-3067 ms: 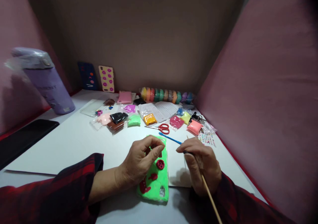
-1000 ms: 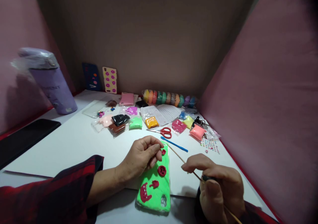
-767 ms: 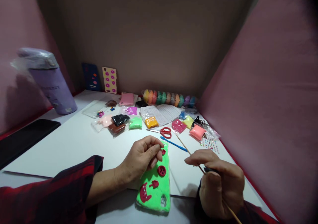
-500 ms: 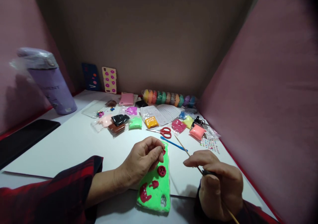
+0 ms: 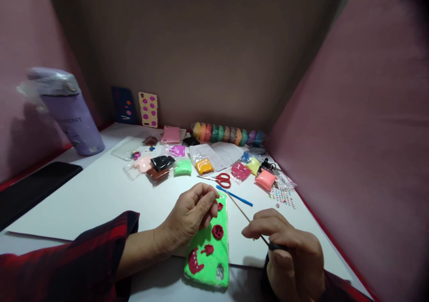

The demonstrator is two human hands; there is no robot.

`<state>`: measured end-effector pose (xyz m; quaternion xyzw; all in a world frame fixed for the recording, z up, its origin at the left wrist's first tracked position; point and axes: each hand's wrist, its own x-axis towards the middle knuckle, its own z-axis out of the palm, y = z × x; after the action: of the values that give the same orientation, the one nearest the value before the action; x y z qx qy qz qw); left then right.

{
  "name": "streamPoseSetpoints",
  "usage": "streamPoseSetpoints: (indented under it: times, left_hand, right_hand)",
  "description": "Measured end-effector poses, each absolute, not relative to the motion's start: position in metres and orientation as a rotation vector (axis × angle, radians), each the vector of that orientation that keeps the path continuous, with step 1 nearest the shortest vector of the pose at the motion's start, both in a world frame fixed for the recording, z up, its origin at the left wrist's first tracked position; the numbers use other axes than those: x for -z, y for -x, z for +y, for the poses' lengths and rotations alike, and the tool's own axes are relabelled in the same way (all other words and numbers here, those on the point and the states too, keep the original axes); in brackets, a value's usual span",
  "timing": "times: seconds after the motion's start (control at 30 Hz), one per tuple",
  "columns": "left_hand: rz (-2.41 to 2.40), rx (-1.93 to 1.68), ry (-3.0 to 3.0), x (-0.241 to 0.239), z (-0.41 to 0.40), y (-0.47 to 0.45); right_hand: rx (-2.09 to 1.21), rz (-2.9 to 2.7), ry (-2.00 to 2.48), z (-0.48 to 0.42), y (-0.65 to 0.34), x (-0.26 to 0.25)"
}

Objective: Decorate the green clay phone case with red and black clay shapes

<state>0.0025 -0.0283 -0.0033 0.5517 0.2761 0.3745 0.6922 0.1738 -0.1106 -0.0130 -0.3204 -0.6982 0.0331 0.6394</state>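
Observation:
A phone case covered in green clay lies on the white sheet in front of me, with red clay shapes stuck on it. My left hand rests on the case's upper left corner, its fingers pinched together over a small red piece. My right hand is closed on a thin wooden stick. The stick's tip points up and left, close to the case's top edge.
Several small bags of coloured clay, red scissors, a blue tool and a sticker sheet lie beyond the case. A row of clay tubs, two decorated cases, a purple bottle and a black phone stand around.
My right hand turned the stick round and brought its tip leftward to the top of the green case. My left hand stayed pinched on the case's upper corner.

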Motion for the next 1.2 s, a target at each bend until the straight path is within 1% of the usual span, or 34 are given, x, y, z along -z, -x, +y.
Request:
streamPoseSetpoints:
  times: [0.13,0.47,0.97,1.2]
  left_hand:
    - [0.603,-0.842,-1.244,0.0028,-0.0273,-0.0028]
    - [0.611,-0.836,-1.245,0.0039,-0.0267,-0.0050]
    - [0.613,-0.804,-1.253,0.0040,-0.0273,-0.0036]
    - [0.605,-0.778,-1.322,0.0040,-0.0301,-0.0029]
  right_hand:
    - [-0.149,-1.612,0.603,-0.1134,-0.1704,0.0099]
    - [-0.221,-1.613,0.660,-0.1194,-0.1680,0.0091]
    - [-0.204,-1.621,0.646,-0.1175,-0.1725,0.0137]
    - [-0.139,-1.610,0.664,-0.1145,-0.1699,0.0102]
